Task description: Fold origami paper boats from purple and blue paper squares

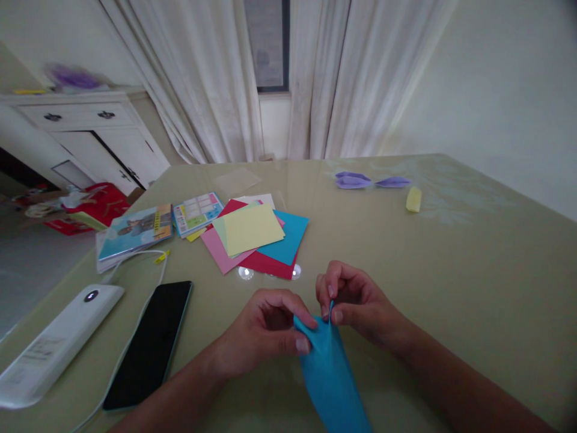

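A sheet of blue paper (331, 379) is held up between my two hands over the front of the table, its lower end running out of view at the bottom. My left hand (270, 328) pinches the paper's upper left corner between thumb and fingers. At the upper right corner, my right hand (354, 300) pinches a small upright fold. Creases run down from the pinched spots. Beyond my hands lies a fanned pile of coloured sheets: a pale yellow sheet (253, 228) on top, with a blue sheet (288, 234), a red sheet (270, 264) and a pink sheet (220, 252) beneath.
On the left lie a black phone (148, 346), a white power bank (58, 346) with a cable and a picture booklet (135, 231). Folded purple paper (354, 180) and a small yellow piece (413, 199) rest at the far right. Curtains (216, 78) hang behind the table.
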Available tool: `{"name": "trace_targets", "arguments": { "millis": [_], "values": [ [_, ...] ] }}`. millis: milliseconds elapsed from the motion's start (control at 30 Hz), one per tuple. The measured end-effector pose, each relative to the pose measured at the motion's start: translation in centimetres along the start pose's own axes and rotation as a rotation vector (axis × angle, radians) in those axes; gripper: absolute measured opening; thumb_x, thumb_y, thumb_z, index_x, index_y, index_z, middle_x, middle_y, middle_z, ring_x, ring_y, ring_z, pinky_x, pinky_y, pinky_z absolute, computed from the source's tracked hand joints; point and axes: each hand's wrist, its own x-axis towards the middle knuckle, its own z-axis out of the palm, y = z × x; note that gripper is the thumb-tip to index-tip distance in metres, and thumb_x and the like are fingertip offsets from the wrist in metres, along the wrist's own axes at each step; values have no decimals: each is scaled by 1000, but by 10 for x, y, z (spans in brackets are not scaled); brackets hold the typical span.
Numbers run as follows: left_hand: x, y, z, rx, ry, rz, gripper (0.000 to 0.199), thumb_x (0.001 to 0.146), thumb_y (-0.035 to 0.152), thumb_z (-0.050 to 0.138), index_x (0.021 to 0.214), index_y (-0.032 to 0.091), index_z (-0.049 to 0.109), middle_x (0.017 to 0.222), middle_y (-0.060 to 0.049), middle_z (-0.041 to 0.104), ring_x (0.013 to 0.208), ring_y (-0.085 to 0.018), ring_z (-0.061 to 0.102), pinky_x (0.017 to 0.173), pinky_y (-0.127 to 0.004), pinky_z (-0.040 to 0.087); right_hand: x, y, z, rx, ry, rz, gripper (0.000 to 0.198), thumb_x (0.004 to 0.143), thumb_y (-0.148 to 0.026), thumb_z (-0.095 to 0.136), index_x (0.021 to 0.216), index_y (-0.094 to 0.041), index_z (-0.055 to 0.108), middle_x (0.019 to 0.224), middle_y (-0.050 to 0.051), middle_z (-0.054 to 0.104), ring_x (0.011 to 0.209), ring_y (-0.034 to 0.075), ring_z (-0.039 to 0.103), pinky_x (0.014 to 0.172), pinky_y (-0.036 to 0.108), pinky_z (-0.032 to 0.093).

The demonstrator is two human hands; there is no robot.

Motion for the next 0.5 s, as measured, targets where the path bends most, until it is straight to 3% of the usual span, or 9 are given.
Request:
{"name": "trace_targets", "arguments": {
  "millis": [167, 367, 500],
  "values": [
    [0, -6, 0, -21, 9, 33, 38, 76, 5, 95, 105, 28, 85, 89, 2, 78, 78, -8, 73, 73, -17, 58, -1, 0, 1, -8, 1, 10, 28, 83, -13, 93, 93, -21, 67, 86, -3, 73, 73, 9, 68, 68, 20, 52],
    [5, -1, 2, 92, 2, 142, 27, 78, 5, 92, 97, 24, 87, 98, -1, 75, 92, -12, 71, 82, -22, 57, -1, 0, 0, -44, 17, 10, 27, 83, -14, 93, 94, -21, 69, 88, -2, 74, 77, 11, 70, 69, 21, 54],
    [7, 3, 3, 77, -36, 117, 15, 86, 18, 90, 100, 22, 86, 107, -4, 71, 100, -14, 68, 86, -24, 55, -1, -1, 3, -42, 24, 45, 25, 83, -16, 93, 94, -20, 71, 86, -2, 74, 78, 10, 70, 72, 21, 54]
  ]
}}
